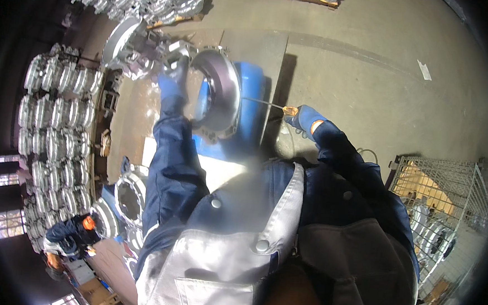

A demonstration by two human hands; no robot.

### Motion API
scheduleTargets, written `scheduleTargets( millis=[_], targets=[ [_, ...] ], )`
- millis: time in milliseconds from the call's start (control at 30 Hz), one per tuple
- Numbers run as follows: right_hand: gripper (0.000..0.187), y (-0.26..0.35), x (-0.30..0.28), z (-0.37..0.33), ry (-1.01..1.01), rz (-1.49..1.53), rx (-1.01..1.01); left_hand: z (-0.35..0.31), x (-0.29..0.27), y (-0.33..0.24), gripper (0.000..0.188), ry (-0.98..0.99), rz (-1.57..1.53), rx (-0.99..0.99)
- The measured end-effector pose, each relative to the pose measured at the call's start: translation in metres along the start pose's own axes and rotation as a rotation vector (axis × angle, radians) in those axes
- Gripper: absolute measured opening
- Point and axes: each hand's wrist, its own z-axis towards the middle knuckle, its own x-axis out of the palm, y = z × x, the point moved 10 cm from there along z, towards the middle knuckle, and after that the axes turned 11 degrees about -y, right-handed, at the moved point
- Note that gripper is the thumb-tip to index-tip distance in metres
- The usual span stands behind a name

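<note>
Over the worktable (132, 112), the right hand (306, 118) has its gloved fingers curled tight round the orange handle of a tool (289, 111), its thin rod reaching to the rim of a metal ring (229, 95). That ring sits between the hands, a blue block (252, 114) showing behind it. The left hand (174, 76) is at metal left of the ring; how far its blurred fingers close, I can't tell.

Right grip (304, 120) holding a rod (262, 102)
The rod is pointing toward a ring (232, 91); the left grip (174, 76) is reaching beside it.
</note>
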Motion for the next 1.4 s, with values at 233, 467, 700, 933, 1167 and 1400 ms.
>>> scheduleTargets(
  millis=[233, 467, 700, 933, 1167, 1400],
  targets=[
    [0.039, 0.010, 0.000, -0.059, 0.027, 0.079, -0.686, -0.010, -0.017, 0.010, 0.025, -0.145, -0.266, -0.072],
    [0.028, 0.024, -0.055, -0.080, 0.299, 0.485, -0.423, -0.025, -0.062, 0.070, 0.026, -0.541, -0.281, -0.247],
    [0.034, 0.053, -0.064, 0.044, -0.191, 0.202, -0.163, -0.007, -0.072, 0.094, 0.051, -0.315, 0.150, -0.335],
    [0.048, -0.002, -0.019, 0.030, -0.030, -0.146, -0.312, -0.041, -0.049, 0.065, 0.045, 0.095, -0.611, -0.550],
    [0.037, 0.035, -0.067, -0.065, 0.204, 0.178, -0.545, -0.035, -0.022, 0.092, 0.044, 0.165, -0.617, -0.616],
    [0.041, 0.028, -0.105, -0.019, -0.234, 0.148, -0.298, -0.036, -0.011, 0.122, 0.043, 0.203, -0.622, -0.683]
  ],
)
